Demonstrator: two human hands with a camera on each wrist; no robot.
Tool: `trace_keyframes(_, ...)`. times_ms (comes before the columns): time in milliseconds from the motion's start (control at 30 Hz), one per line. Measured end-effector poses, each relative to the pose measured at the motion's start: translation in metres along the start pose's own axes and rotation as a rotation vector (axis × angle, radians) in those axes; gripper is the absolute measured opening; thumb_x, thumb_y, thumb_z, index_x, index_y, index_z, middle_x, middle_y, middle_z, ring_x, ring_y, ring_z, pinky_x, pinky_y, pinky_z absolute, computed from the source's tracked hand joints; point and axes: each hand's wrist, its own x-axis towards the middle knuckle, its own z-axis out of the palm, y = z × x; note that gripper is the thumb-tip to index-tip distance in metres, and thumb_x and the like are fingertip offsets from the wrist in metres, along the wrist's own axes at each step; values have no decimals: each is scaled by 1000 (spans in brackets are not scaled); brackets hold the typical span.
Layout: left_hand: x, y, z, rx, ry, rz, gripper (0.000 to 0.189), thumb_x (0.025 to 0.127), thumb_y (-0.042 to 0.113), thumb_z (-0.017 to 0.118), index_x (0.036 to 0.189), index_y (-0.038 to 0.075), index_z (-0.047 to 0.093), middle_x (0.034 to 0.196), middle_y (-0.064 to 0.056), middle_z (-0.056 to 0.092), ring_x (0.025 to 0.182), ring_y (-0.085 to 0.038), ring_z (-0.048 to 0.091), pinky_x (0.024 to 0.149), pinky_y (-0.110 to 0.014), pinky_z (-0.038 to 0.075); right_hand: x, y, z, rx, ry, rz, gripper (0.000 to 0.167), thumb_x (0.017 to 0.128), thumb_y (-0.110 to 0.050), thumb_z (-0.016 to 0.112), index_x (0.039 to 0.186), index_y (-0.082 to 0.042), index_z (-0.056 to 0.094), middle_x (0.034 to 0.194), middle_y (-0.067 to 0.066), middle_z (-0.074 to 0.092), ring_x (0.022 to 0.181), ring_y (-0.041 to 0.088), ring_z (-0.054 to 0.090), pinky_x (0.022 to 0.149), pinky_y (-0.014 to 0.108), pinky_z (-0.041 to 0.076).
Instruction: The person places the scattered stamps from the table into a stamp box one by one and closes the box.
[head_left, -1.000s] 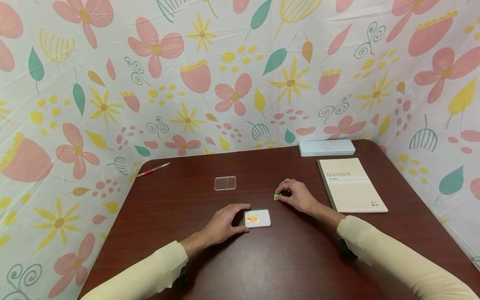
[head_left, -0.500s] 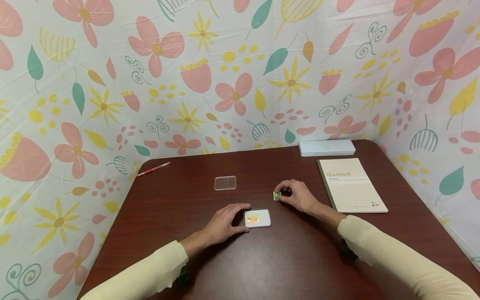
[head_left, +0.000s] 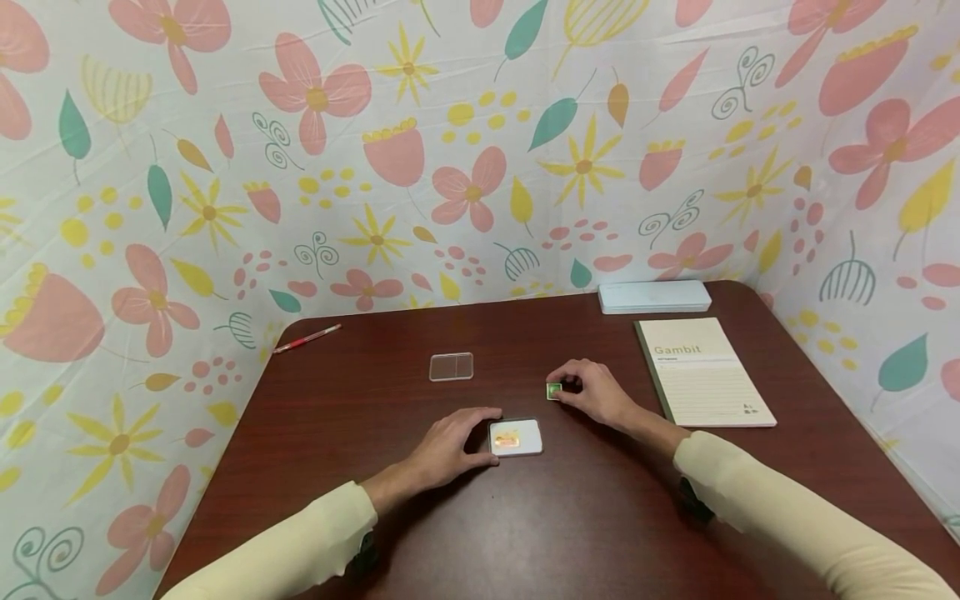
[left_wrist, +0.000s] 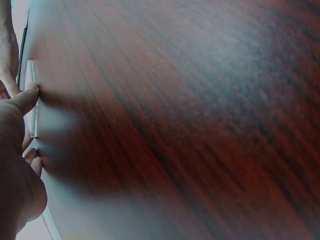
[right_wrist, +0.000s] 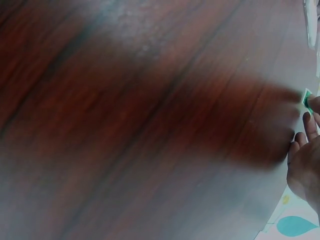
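A small clear plastic case [head_left: 528, 435] lies flat near the middle of the table, with a white insert and an orange-and-gold picture inside. My left hand [head_left: 444, 450] grips it from the left, thumb at the near edge and fingers at the far edge. In the left wrist view the case shows edge-on as a thin strip [left_wrist: 35, 122]. To the right, my right hand [head_left: 597, 393] pinches a small green square with a pale border [head_left: 553, 389] between thumb and fingertips, low over the table. The right wrist view catches this hand [right_wrist: 304, 167] only at its edge.
A clear rectangular lid [head_left: 451, 367] lies behind the case. A red pen [head_left: 307, 339] rests at the back left of the dark wooden table [head_left: 495, 533]. At right are a notebook [head_left: 708, 379] and a pale blue pencil case [head_left: 654, 297]. Floral cloth [head_left: 472, 192] hangs behind.
The green square has turned in my right fingers, so more of its face and pale border shows. My left hand and the clear case stay in place.
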Motion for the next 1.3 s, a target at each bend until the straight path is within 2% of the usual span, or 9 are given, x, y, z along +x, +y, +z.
trace_keyframes(500, 0, 0, 1, 15, 15, 16, 69, 92, 33, 87, 151, 15, 57, 151, -3, 60, 141, -24, 54, 112, -49, 47, 1, -1, 0, 14, -14, 25, 18, 89, -2, 86, 102, -9, 77, 90, -3, 68, 85, 18, 60, 76, 36, 52)
trace_keyframes(933, 0, 0, 1, 10, 17, 19, 69, 92, 32, 87, 151, 15, 57, 151, -3, 60, 141, -24, 55, 111, -51, 48, 1, -3, -1, 36, -25, 35, 17, 91, 2, 82, 105, -6, 76, 90, -2, 69, 82, 17, 62, 73, 29, 53)
trace_keyframes(1100, 0, 0, 1, 8, 18, 23, 68, 92, 32, 87, 151, 14, 57, 151, -3, 60, 140, -24, 55, 111, -50, 48, 2, -4, -1, 47, -44, 68, 17, 93, 1, 80, 107, -7, 76, 92, -2, 71, 82, 17, 63, 74, 29, 54)
trace_keyframes(1300, 0, -1, 2, 11, 18, 25, 68, 92, 32, 87, 151, 14, 57, 150, -3, 60, 140, -23, 55, 111, -50, 48, 2, -5, -2, 53, -43, 60, 16, 93, 2, 79, 105, -7, 76, 91, -1, 71, 81, 17, 63, 72, 30, 54)
